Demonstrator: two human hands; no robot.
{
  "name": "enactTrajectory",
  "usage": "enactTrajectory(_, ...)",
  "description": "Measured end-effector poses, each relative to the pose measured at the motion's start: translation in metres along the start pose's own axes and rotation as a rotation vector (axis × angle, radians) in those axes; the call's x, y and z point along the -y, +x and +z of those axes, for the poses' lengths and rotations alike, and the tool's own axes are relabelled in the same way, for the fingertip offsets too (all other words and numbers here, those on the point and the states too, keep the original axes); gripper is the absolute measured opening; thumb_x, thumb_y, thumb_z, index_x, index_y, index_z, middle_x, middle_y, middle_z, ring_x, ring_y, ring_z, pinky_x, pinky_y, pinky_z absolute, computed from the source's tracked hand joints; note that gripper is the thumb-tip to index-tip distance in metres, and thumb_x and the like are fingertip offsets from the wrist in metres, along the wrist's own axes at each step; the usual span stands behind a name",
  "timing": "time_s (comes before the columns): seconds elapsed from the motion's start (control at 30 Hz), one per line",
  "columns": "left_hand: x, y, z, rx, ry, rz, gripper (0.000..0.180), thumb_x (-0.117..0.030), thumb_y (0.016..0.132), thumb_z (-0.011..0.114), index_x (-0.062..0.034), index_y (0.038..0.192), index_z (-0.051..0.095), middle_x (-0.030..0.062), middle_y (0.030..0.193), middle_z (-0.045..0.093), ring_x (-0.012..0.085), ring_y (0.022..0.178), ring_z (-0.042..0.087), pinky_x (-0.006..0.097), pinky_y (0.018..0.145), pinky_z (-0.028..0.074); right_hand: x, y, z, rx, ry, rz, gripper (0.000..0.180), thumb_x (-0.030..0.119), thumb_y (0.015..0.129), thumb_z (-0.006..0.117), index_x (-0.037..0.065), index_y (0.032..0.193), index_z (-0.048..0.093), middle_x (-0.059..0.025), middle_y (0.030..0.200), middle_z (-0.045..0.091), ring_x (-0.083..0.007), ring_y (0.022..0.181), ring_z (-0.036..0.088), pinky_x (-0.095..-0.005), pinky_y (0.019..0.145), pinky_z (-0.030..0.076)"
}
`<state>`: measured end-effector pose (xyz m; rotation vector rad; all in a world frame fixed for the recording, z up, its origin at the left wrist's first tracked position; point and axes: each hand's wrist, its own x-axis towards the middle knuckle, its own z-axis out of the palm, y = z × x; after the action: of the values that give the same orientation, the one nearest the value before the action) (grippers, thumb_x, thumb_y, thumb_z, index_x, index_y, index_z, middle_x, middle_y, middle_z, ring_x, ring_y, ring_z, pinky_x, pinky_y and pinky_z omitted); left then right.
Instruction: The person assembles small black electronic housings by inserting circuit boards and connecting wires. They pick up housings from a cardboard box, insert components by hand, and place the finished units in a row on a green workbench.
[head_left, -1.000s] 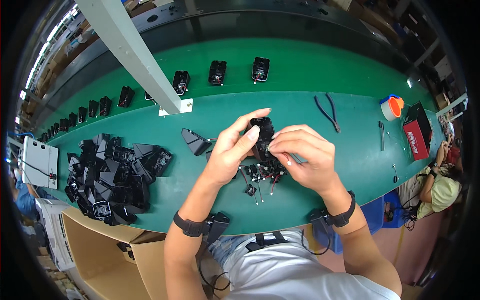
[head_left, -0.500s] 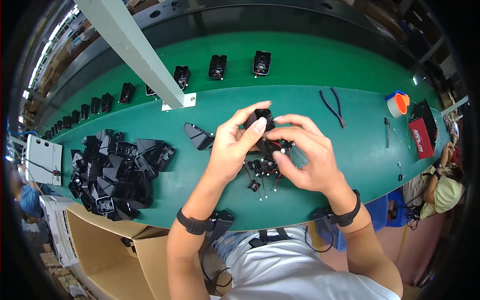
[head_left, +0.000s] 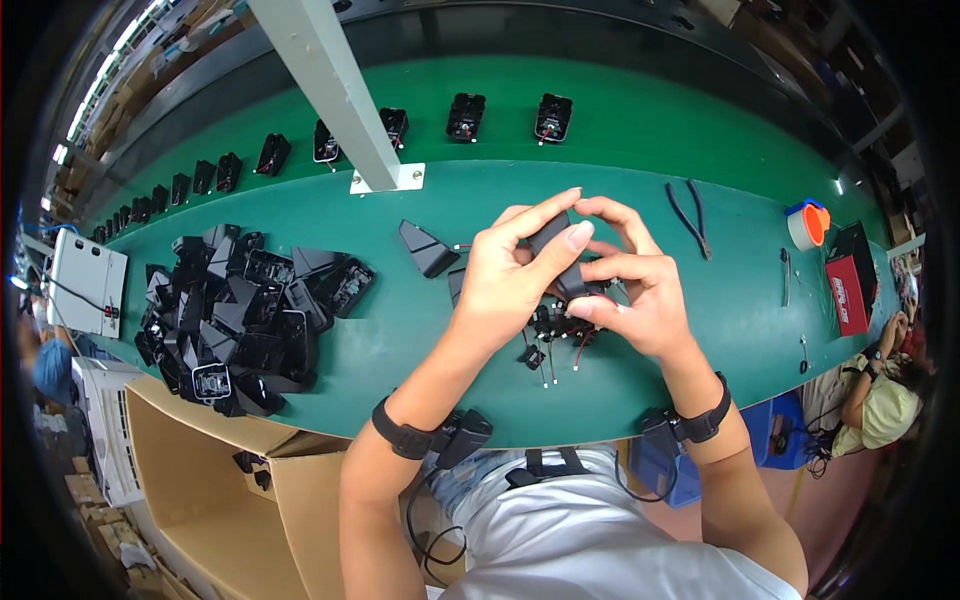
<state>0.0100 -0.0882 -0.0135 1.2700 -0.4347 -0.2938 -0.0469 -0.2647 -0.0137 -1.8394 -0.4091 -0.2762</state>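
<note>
A black plastic housing (head_left: pixel 552 240) is held up between my two hands above the green bench. My left hand (head_left: pixel 505 270) is closed around it, with the thumb across its upper face. From the other side, my right hand (head_left: pixel 645 290) grips it with bent fingertips and the thumb at its lower end. The inside of the housing is hidden from me. Under my hands lies a cluster of small black parts with red and black wires (head_left: pixel 535 357), partly covered. Just left of my hands, another black housing (head_left: pixel 427 248) rests on the bench.
A heap of black housings (head_left: pixel 240 325) covers the bench's left part. Farther back, a row of housings (head_left: pixel 465 118) stands on a green strip behind a metal post (head_left: pixel 345 100). Pliers (head_left: pixel 690 220), tape rolls (head_left: pixel 806 226) and a red box (head_left: pixel 848 285) lie right; a cardboard box (head_left: pixel 300 520) stands below.
The held housing has been turned over, from its open inside showing to a smooth outer face. Both hands have shifted around it. The whole view has swung slightly, moving the bench items rightward.
</note>
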Motion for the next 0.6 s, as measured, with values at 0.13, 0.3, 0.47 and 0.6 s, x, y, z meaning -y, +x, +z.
enactTrajectory(0.13,-0.012,-0.003,-0.004,-0.011,0.140,-0.023,0.049,-0.034,0.106,0.051,0.0043,0.135,0.058,0.0172,0.124,0.054,0.0149,0.075,0.064,0.025,0.060,0.055,0.003,-0.002,0.008,0.016,0.524,0.263,0.023,0.011,0.081,0.081,-0.001,0.100,0.077,-0.0216,0.161,0.029,-0.0349,0.142,0.042,-0.0470,0.108,0.044)
enactTrajectory(0.3,-0.015,-0.005,-0.012,0.094,0.269,0.154,0.054,-0.037,0.109,0.038,0.0038,0.141,0.053,0.0205,0.133,0.050,0.0193,0.081,0.065,0.029,0.067,0.056,0.011,-0.006,0.012,-0.033,0.686,0.296,0.021,0.007,0.082,0.079,-0.003,0.100,0.076,-0.0250,0.160,0.028,-0.0336,0.138,0.047,-0.0430,0.109,0.042)
enactTrajectory(0.47,-0.018,0.002,-0.025,0.166,0.303,0.247,0.056,-0.040,0.110,0.035,-0.0008,0.147,0.049,0.0167,0.143,0.046,0.0160,0.092,0.062,0.027,0.074,0.053,0.017,0.005,0.014,-0.024,0.650,0.317,0.027,0.010,0.079,0.082,-0.002,0.102,0.076,-0.0221,0.145,0.051,-0.0319,0.130,0.053,-0.0463,0.111,0.040)
enactTrajectory(0.6,-0.041,0.005,-0.059,-0.221,0.926,0.364,0.046,-0.037,0.100,0.055,-0.0037,0.132,0.059,0.0190,0.125,0.059,0.0295,0.096,0.064,0.039,0.084,0.052,0.004,0.070,-0.027,-0.117,-0.683,-0.185,0.033,0.023,0.068,0.088,0.007,0.096,0.079,-0.0158,0.137,0.059,-0.0338,0.124,0.056,-0.0424,0.105,0.046)
